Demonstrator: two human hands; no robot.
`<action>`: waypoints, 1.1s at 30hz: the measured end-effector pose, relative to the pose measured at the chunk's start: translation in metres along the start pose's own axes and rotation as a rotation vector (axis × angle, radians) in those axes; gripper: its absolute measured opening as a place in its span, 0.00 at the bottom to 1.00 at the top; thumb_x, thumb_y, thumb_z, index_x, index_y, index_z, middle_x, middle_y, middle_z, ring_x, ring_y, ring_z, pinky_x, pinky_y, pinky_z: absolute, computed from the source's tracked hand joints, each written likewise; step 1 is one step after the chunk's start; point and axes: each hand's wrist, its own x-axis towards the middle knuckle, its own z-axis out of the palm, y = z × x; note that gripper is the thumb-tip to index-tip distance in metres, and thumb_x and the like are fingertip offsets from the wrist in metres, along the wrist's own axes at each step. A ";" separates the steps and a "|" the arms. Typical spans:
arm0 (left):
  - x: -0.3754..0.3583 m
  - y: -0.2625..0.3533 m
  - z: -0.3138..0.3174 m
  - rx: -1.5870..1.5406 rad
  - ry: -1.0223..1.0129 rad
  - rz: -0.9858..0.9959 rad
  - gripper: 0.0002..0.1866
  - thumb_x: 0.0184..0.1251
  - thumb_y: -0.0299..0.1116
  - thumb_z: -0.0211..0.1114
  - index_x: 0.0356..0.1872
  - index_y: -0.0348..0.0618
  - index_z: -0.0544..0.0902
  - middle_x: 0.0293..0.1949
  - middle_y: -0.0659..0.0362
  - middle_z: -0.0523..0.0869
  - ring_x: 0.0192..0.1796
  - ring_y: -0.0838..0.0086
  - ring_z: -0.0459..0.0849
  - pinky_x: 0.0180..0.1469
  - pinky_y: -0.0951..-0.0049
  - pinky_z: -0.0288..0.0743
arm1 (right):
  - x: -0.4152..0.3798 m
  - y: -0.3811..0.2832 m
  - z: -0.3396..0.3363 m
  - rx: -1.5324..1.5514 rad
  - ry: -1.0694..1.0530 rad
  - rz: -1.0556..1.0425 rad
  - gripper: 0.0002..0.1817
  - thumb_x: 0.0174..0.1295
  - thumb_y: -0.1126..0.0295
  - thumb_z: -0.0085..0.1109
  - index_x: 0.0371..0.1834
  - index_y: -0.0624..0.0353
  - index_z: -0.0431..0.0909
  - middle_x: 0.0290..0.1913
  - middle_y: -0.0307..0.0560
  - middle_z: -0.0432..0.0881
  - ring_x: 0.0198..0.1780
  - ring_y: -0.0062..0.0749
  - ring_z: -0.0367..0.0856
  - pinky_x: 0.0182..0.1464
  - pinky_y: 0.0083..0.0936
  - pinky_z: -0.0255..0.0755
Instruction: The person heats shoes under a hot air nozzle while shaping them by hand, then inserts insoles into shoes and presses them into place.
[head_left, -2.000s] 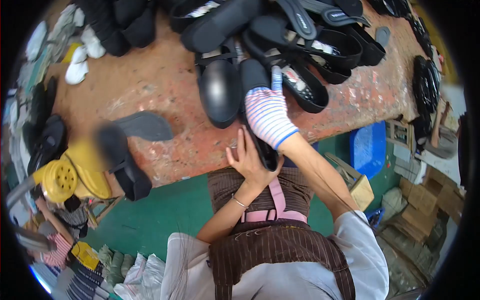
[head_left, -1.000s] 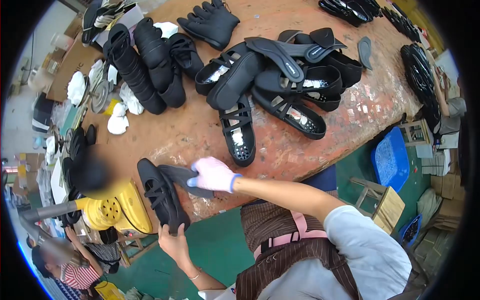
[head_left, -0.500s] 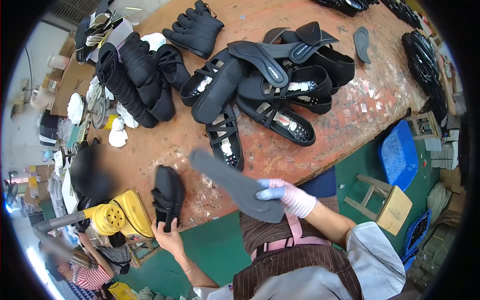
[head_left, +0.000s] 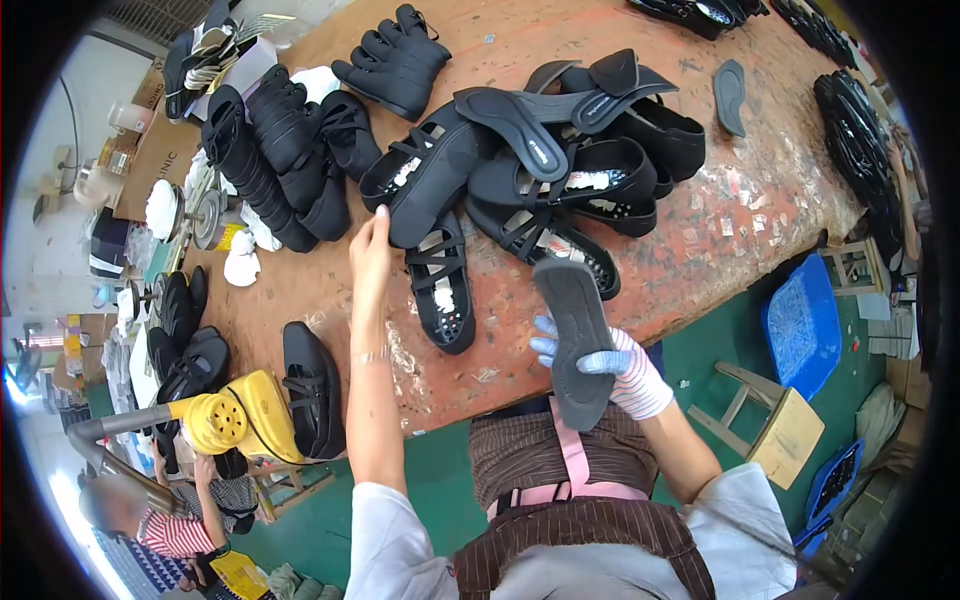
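Observation:
My left hand (head_left: pixel 371 255), bare, reaches to the toe end of a black shoe (head_left: pixel 430 195) lying sole up on the pile; its fingers are pressed together at the shoe's edge. In my right hand (head_left: pixel 610 368), which wears a striped glove with blue fingertips, a dark grey insole (head_left: pixel 577 335) is held upright over the table's front edge. A single black strappy shoe (head_left: pixel 312 390) sits beside the yellow machine. Below the pile lies an open strappy shoe (head_left: pixel 441 290) with white paper inside. Two insoles (head_left: pixel 530 140) rest on top of the pile.
Stacked black shoes (head_left: pixel 270 160) stand at the left of the table (head_left: pixel 700 250). A yellow machine (head_left: pixel 255 415) is at its front left corner. A loose insole (head_left: pixel 730 98) lies at the right. On the floor are a wooden stool (head_left: pixel 785 425) and blue basket (head_left: pixel 803 320). A co-worker (head_left: pixel 180 520) is lower left.
My left hand has let go of the single shoe, now by the yellow machine, and moved up to the pile. My right hand has turned the insole more upright and moved it right.

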 end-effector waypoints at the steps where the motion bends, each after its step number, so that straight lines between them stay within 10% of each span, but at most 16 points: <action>1: 0.004 0.013 0.008 -0.014 0.004 -0.103 0.24 0.72 0.46 0.62 0.50 0.29 0.83 0.45 0.53 0.86 0.48 0.69 0.83 0.54 0.72 0.73 | 0.000 0.001 -0.003 0.010 0.015 0.036 0.43 0.47 0.71 0.70 0.71 0.67 0.63 0.65 0.55 0.76 0.60 0.38 0.79 0.66 0.37 0.71; 3: 0.000 0.051 0.022 -0.035 0.000 -0.313 0.22 0.70 0.44 0.64 0.45 0.29 0.85 0.36 0.56 0.87 0.37 0.74 0.84 0.43 0.75 0.76 | 0.008 0.010 -0.022 -0.029 0.012 0.037 0.41 0.49 0.69 0.70 0.69 0.66 0.65 0.62 0.53 0.77 0.58 0.39 0.80 0.65 0.38 0.71; 6: -0.017 0.053 0.010 -0.262 -0.202 -0.110 0.13 0.62 0.34 0.73 0.37 0.33 0.84 0.33 0.61 0.86 0.30 0.79 0.80 0.35 0.80 0.71 | 0.029 0.027 -0.040 0.071 0.101 0.007 0.37 0.54 0.62 0.71 0.66 0.64 0.69 0.57 0.50 0.80 0.56 0.40 0.81 0.64 0.38 0.73; 9: -0.084 0.082 0.007 0.250 -0.065 0.633 0.08 0.54 0.27 0.74 0.29 0.36 0.83 0.28 0.60 0.83 0.34 0.72 0.79 0.38 0.72 0.72 | 0.057 0.015 -0.051 0.243 0.034 -0.020 0.35 0.55 0.61 0.71 0.64 0.65 0.70 0.54 0.51 0.81 0.57 0.42 0.81 0.64 0.38 0.73; 13: -0.188 0.095 -0.025 0.580 -0.083 0.981 0.12 0.40 0.33 0.80 0.27 0.46 0.85 0.20 0.64 0.74 0.29 0.66 0.71 0.31 0.69 0.64 | 0.052 -0.016 -0.052 -0.003 -0.027 -0.062 0.35 0.57 0.65 0.68 0.66 0.70 0.67 0.56 0.56 0.80 0.57 0.46 0.81 0.64 0.40 0.73; 17: -0.233 0.034 -0.050 0.715 -0.162 0.955 0.14 0.36 0.37 0.81 0.28 0.55 0.86 0.22 0.66 0.68 0.33 0.67 0.72 0.33 0.69 0.67 | 0.012 -0.033 -0.055 -0.042 0.110 -0.129 0.40 0.61 0.48 0.66 0.65 0.70 0.68 0.54 0.57 0.81 0.50 0.43 0.84 0.57 0.42 0.78; 22: -0.234 -0.054 -0.061 0.781 -0.207 0.751 0.12 0.44 0.28 0.77 0.29 0.44 0.83 0.40 0.57 0.79 0.52 0.55 0.76 0.49 0.59 0.73 | -0.020 -0.048 -0.039 -0.610 0.288 -0.233 0.43 0.66 0.31 0.45 0.62 0.64 0.74 0.45 0.44 0.83 0.43 0.23 0.81 0.46 0.18 0.74; 26: -0.238 -0.076 -0.051 0.541 -0.129 0.664 0.27 0.45 0.39 0.82 0.44 0.41 0.78 0.66 0.42 0.69 0.69 0.45 0.69 0.68 0.49 0.65 | -0.014 -0.027 -0.016 -1.343 -0.055 -0.569 0.23 0.65 0.55 0.59 0.58 0.57 0.80 0.51 0.46 0.82 0.51 0.37 0.79 0.51 0.33 0.71; 27: -0.230 -0.094 -0.051 0.477 -0.144 0.733 0.46 0.44 0.49 0.83 0.61 0.38 0.68 0.72 0.37 0.58 0.73 0.44 0.63 0.74 0.47 0.58 | -0.008 -0.020 -0.001 -1.581 -0.157 -0.568 0.22 0.61 0.56 0.61 0.54 0.58 0.82 0.53 0.46 0.81 0.53 0.39 0.78 0.55 0.37 0.70; 33: -0.222 -0.103 -0.026 0.236 -0.046 0.645 0.71 0.39 0.59 0.82 0.76 0.38 0.42 0.70 0.35 0.60 0.70 0.44 0.66 0.71 0.48 0.63 | 0.030 0.071 0.033 -2.028 -0.409 -0.514 0.13 0.55 0.63 0.55 0.41 0.51 0.84 0.49 0.41 0.81 0.54 0.38 0.77 0.64 0.39 0.65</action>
